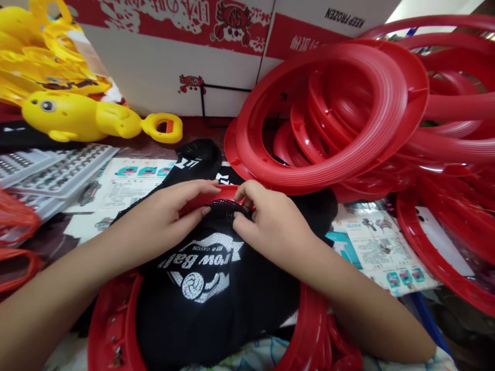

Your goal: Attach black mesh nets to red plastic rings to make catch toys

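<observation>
A black mesh cloth (255, 273) with a white "row Ball" print lies across a red plastic ring (116, 330) near my lap. At the ring's far side a red rim (228, 191) shows between my hands. My left hand (166, 221) has its fingers and thumb closed around the rim and the cloth's edge. My right hand (270, 216) pinches the gathered edge of the cloth against the same rim, with fingertips bent inward. More black cloth (199, 154) with white lettering lies just beyond my hands.
Many red rings (332, 170) are piled at the right. Yellow plastic toys (81, 116) lie at the back left, above clear trays of small round parts (73, 170). White cartons (162, 72) stand behind. Printed cardboard sheets (375, 242) cover the table.
</observation>
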Action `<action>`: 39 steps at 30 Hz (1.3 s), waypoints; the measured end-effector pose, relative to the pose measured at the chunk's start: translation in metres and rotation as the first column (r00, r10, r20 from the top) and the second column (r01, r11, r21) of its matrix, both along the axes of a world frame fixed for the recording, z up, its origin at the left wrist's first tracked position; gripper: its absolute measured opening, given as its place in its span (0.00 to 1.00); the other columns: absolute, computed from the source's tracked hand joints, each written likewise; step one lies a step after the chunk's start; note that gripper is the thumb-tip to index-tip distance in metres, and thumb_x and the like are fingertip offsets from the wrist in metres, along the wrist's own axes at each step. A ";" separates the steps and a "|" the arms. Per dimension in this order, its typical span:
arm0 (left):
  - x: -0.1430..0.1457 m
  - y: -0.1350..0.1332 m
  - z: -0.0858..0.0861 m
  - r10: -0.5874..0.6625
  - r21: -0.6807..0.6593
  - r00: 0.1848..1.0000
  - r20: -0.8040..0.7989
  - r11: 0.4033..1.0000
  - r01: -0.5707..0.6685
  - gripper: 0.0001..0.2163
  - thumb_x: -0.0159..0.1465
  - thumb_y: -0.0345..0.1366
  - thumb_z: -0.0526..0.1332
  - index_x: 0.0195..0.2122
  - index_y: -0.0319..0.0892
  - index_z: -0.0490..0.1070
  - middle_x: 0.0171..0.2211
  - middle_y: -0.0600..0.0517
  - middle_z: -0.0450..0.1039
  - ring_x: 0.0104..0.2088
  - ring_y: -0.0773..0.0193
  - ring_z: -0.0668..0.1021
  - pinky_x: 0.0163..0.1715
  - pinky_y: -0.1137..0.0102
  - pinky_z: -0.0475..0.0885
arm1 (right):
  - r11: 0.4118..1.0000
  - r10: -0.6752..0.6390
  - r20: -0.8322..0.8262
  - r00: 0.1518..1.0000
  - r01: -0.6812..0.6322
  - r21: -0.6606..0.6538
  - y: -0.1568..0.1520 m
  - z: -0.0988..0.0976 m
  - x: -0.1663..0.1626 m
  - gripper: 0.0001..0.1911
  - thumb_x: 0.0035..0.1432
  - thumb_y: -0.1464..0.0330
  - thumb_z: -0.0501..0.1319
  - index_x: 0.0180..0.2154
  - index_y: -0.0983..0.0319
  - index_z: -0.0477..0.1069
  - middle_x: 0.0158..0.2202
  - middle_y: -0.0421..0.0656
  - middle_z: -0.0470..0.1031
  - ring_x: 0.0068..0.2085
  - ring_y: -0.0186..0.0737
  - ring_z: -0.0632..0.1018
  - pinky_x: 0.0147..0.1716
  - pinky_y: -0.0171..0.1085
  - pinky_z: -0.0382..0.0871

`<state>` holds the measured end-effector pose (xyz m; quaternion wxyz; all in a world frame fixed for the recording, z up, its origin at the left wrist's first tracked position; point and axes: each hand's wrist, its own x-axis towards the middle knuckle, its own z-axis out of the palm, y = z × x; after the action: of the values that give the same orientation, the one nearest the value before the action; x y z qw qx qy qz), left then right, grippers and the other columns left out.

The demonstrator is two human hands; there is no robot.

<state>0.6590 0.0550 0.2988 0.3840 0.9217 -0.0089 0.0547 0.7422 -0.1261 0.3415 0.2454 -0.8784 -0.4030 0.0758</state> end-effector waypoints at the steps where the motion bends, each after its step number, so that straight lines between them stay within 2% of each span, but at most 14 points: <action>1: 0.000 -0.001 0.000 0.011 -0.021 1.000 -0.002 1.000 -0.011 0.14 0.66 0.39 0.54 0.52 0.46 0.68 0.53 0.49 0.70 0.52 0.57 0.72 0.54 0.58 0.67 | 1.000 0.010 -0.005 1.000 -0.010 0.016 0.000 0.000 0.001 0.10 0.51 0.76 0.60 0.38 0.62 0.70 0.28 0.37 0.73 0.27 0.34 0.72 0.25 0.31 0.58; 7: -0.001 -0.003 0.004 0.048 0.007 0.995 0.082 0.999 -0.049 0.11 0.66 0.38 0.55 0.44 0.42 0.73 0.47 0.48 0.72 0.48 0.60 0.74 0.51 0.63 0.68 | 0.971 0.204 0.064 0.977 -0.210 0.117 -0.001 -0.008 0.006 0.15 0.56 0.79 0.56 0.43 0.62 0.74 0.39 0.42 0.77 0.39 0.37 0.75 0.39 0.33 0.65; 10: -0.001 -0.003 0.002 0.073 -0.024 0.994 0.079 0.997 -0.071 0.11 0.66 0.39 0.55 0.41 0.44 0.75 0.46 0.49 0.71 0.46 0.60 0.74 0.49 0.63 0.69 | 0.935 0.287 0.122 0.950 -0.306 0.180 -0.004 -0.010 0.008 0.15 0.59 0.76 0.55 0.45 0.63 0.76 0.38 0.43 0.77 0.37 0.36 0.75 0.37 0.33 0.66; 13: 0.000 -0.003 0.000 0.101 -0.029 0.993 0.053 0.995 -0.099 0.10 0.65 0.39 0.56 0.37 0.44 0.76 0.46 0.50 0.70 0.45 0.61 0.74 0.47 0.64 0.69 | 0.926 0.327 0.164 0.931 -0.350 0.143 -0.006 -0.010 0.010 0.15 0.61 0.74 0.54 0.42 0.63 0.77 0.33 0.43 0.76 0.33 0.35 0.75 0.32 0.32 0.65; 16: 0.000 -0.003 -0.001 0.124 -0.025 0.992 0.034 0.992 -0.123 0.10 0.64 0.39 0.56 0.33 0.44 0.76 0.45 0.51 0.70 0.43 0.61 0.74 0.46 0.64 0.69 | 0.942 0.323 0.206 0.924 -0.334 0.017 -0.005 -0.009 0.010 0.14 0.61 0.74 0.54 0.40 0.63 0.78 0.32 0.43 0.75 0.32 0.36 0.74 0.29 0.32 0.62; 21: 0.001 -0.003 -0.004 0.136 -0.022 0.990 0.040 0.991 -0.135 0.10 0.64 0.39 0.57 0.33 0.43 0.76 0.44 0.50 0.69 0.43 0.61 0.74 0.46 0.62 0.68 | 0.952 0.301 0.234 0.924 -0.277 -0.132 -0.003 -0.010 0.009 0.14 0.62 0.72 0.54 0.43 0.62 0.77 0.34 0.43 0.74 0.33 0.38 0.74 0.28 0.33 0.59; 33: 0.001 -0.004 -0.007 0.149 0.003 0.987 0.060 0.989 -0.150 0.10 0.63 0.39 0.57 0.31 0.42 0.76 0.41 0.50 0.69 0.41 0.63 0.74 0.44 0.64 0.68 | 0.947 0.288 0.208 0.935 -0.247 -0.204 0.000 -0.011 0.008 0.15 0.64 0.70 0.52 0.46 0.61 0.76 0.36 0.43 0.74 0.37 0.40 0.75 0.30 0.35 0.60; 39: 0.006 -0.007 -0.008 0.176 0.025 0.983 0.046 0.984 -0.177 0.09 0.62 0.38 0.58 0.33 0.41 0.76 0.40 0.49 0.68 0.39 0.62 0.73 0.39 0.65 0.69 | 0.921 0.279 0.197 0.940 -0.204 -0.332 0.001 -0.005 0.004 0.15 0.64 0.70 0.53 0.47 0.59 0.75 0.35 0.43 0.75 0.35 0.41 0.75 0.28 0.36 0.58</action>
<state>0.6651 0.0482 0.2912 0.3639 0.9229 0.0637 0.1082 0.7462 -0.1246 0.3360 0.0440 -0.8515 -0.5190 0.0605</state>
